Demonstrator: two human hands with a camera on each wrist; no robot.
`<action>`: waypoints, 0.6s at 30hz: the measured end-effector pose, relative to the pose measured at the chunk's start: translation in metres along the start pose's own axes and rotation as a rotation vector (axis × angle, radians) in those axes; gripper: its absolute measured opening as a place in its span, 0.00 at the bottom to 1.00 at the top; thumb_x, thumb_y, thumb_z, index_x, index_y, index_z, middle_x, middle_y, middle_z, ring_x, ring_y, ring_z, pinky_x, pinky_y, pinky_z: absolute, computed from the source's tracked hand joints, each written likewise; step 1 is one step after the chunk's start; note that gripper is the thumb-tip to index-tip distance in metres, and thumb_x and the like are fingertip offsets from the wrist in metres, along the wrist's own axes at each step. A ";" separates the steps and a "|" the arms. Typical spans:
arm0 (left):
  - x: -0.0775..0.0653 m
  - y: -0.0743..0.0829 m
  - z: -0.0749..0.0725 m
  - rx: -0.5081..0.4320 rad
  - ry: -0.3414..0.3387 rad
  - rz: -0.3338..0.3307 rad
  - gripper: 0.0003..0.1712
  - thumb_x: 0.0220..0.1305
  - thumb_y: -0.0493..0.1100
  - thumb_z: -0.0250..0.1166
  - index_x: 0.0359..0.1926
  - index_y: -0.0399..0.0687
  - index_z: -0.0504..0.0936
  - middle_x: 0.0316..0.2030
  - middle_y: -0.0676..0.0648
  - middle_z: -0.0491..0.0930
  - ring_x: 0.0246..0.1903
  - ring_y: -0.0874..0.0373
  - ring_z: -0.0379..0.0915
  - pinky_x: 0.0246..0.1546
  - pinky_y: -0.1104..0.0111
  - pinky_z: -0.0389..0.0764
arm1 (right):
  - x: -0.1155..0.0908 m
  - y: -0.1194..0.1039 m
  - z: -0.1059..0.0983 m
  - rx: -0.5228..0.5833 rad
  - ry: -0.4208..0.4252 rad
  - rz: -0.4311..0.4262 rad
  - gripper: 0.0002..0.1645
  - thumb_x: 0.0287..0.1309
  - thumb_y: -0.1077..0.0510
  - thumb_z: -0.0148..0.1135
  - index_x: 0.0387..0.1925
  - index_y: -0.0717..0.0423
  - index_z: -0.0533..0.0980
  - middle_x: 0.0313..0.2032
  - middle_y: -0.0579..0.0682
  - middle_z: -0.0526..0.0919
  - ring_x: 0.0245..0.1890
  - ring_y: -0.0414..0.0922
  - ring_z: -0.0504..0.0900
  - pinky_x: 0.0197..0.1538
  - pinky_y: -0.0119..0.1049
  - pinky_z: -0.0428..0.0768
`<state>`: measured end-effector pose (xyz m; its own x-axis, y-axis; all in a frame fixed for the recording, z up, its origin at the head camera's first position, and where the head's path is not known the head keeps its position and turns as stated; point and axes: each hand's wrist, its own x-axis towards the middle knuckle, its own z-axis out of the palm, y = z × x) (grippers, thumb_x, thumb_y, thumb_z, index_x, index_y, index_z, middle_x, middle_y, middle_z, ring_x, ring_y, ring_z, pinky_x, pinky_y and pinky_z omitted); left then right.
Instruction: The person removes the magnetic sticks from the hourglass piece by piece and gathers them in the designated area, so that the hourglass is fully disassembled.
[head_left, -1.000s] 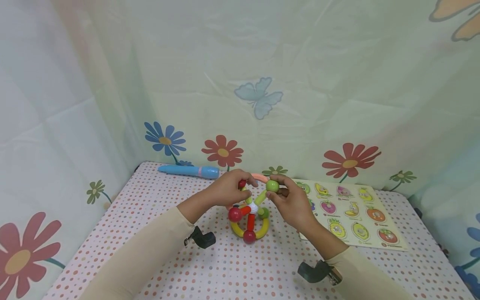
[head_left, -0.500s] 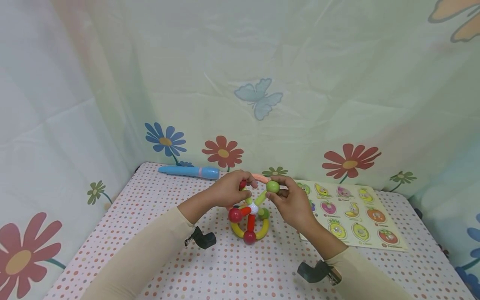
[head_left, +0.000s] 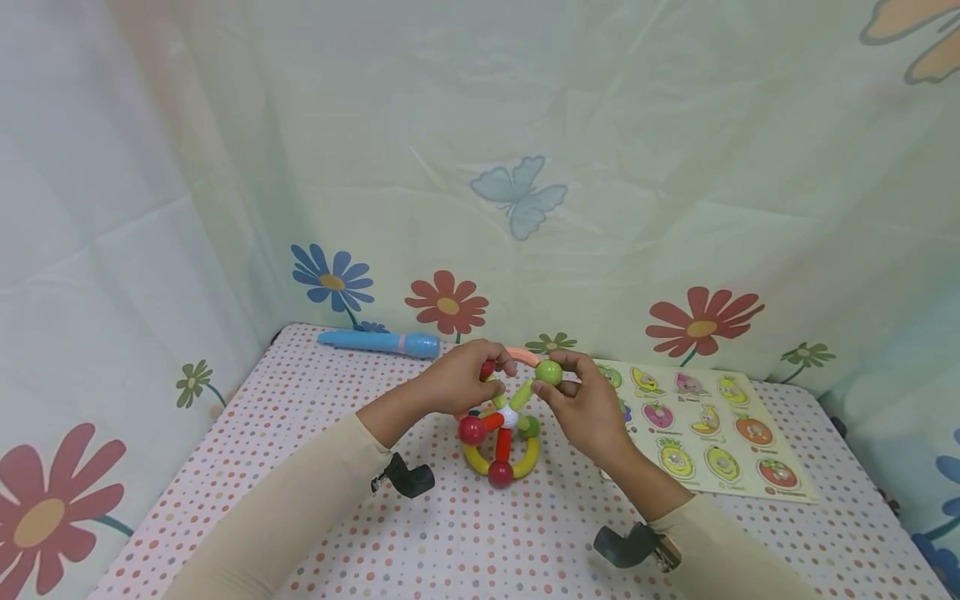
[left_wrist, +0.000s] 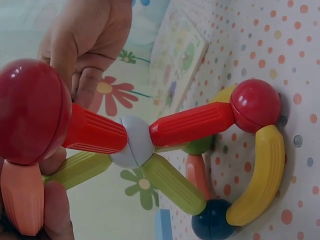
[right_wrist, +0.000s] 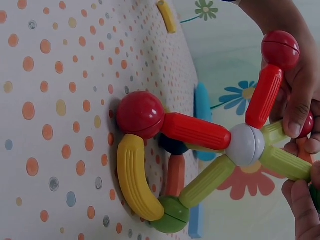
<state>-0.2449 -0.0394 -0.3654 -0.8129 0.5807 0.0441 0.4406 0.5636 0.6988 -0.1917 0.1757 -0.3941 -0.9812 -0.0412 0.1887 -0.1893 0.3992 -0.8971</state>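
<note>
A magnetic ball-and-stick model stands on the dotted tabletop. Red and lime sticks spread from its white central ball. A curved yellow stick and a crimson ball form part of the base. My left hand pinches a red ball at the model's upper left between thumb and fingers. On the upper right, my right hand pinches a green ball at the end of a lime stick. Fingers partly cover where this stick meets the ball. A salmon curved stick arches behind, between both hands.
A fruit picture board lies to the right, close to my right hand. Along the back left edge rests a blue microphone-shaped toy. The right wrist view also has a loose yellow stick and a light-blue flat-sided piece.
Both hands keep their hold and the model stays in place. The green ball has shifted very slightly rightward in my right fingertips.
</note>
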 end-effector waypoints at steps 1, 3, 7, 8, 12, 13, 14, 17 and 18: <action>0.000 0.000 0.000 -0.002 0.001 -0.001 0.12 0.66 0.36 0.70 0.50 0.49 0.82 0.43 0.53 0.78 0.39 0.54 0.74 0.36 0.69 0.82 | 0.000 0.000 0.000 0.002 0.002 0.004 0.30 0.67 0.61 0.68 0.65 0.64 0.66 0.58 0.63 0.78 0.56 0.55 0.83 0.44 0.32 0.84; 0.000 0.000 0.000 -0.006 0.000 -0.002 0.12 0.66 0.36 0.70 0.49 0.51 0.82 0.44 0.53 0.78 0.39 0.54 0.74 0.36 0.69 0.82 | 0.000 0.000 -0.001 0.002 0.008 0.012 0.31 0.68 0.60 0.66 0.66 0.64 0.65 0.58 0.63 0.78 0.55 0.55 0.84 0.42 0.30 0.84; 0.000 -0.002 0.001 -0.022 -0.001 -0.004 0.12 0.67 0.36 0.69 0.49 0.51 0.81 0.42 0.53 0.78 0.38 0.55 0.74 0.34 0.69 0.82 | 0.001 0.001 -0.004 0.014 0.012 0.021 0.31 0.70 0.61 0.64 0.67 0.65 0.63 0.58 0.63 0.76 0.54 0.55 0.84 0.44 0.30 0.83; 0.000 -0.002 0.001 -0.027 -0.003 0.003 0.13 0.67 0.36 0.69 0.50 0.50 0.81 0.40 0.52 0.77 0.37 0.54 0.74 0.33 0.69 0.81 | 0.002 0.002 -0.005 0.013 0.014 0.020 0.31 0.70 0.61 0.64 0.67 0.65 0.62 0.58 0.63 0.75 0.55 0.55 0.84 0.46 0.31 0.84; 0.000 -0.002 0.000 -0.034 -0.007 0.020 0.13 0.66 0.35 0.70 0.50 0.48 0.80 0.33 0.48 0.74 0.32 0.54 0.71 0.28 0.68 0.77 | 0.004 0.006 -0.010 -0.074 0.029 -0.006 0.30 0.70 0.59 0.65 0.67 0.63 0.65 0.57 0.60 0.76 0.58 0.55 0.80 0.52 0.40 0.83; -0.001 -0.002 -0.001 -0.033 -0.008 0.025 0.13 0.66 0.35 0.70 0.50 0.48 0.80 0.32 0.48 0.74 0.32 0.54 0.71 0.27 0.68 0.76 | 0.004 0.007 -0.012 -0.113 0.036 -0.022 0.29 0.70 0.58 0.66 0.66 0.63 0.67 0.57 0.59 0.76 0.57 0.54 0.80 0.52 0.43 0.83; -0.001 -0.002 -0.001 -0.034 -0.010 0.030 0.13 0.66 0.35 0.70 0.49 0.48 0.80 0.31 0.47 0.73 0.31 0.54 0.70 0.27 0.68 0.75 | 0.005 0.008 -0.013 -0.150 0.042 -0.043 0.28 0.69 0.58 0.67 0.65 0.62 0.69 0.56 0.59 0.77 0.56 0.55 0.80 0.52 0.46 0.83; -0.001 -0.002 -0.001 -0.039 -0.014 0.033 0.13 0.66 0.35 0.70 0.49 0.49 0.80 0.31 0.47 0.72 0.31 0.55 0.69 0.27 0.68 0.74 | 0.009 0.014 -0.020 -0.244 0.048 -0.119 0.26 0.67 0.60 0.68 0.63 0.61 0.74 0.51 0.58 0.78 0.50 0.54 0.81 0.49 0.51 0.82; 0.000 -0.002 -0.001 -0.040 -0.017 0.032 0.13 0.66 0.35 0.70 0.49 0.49 0.80 0.31 0.47 0.72 0.31 0.55 0.69 0.27 0.69 0.74 | 0.011 0.017 -0.023 -0.262 0.046 -0.143 0.26 0.66 0.61 0.69 0.63 0.62 0.75 0.50 0.58 0.78 0.48 0.54 0.81 0.48 0.51 0.82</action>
<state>-0.2461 -0.0416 -0.3660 -0.7918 0.6083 0.0555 0.4507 0.5205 0.7252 -0.2043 0.2026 -0.3979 -0.9414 -0.0749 0.3290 -0.3033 0.6153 -0.7276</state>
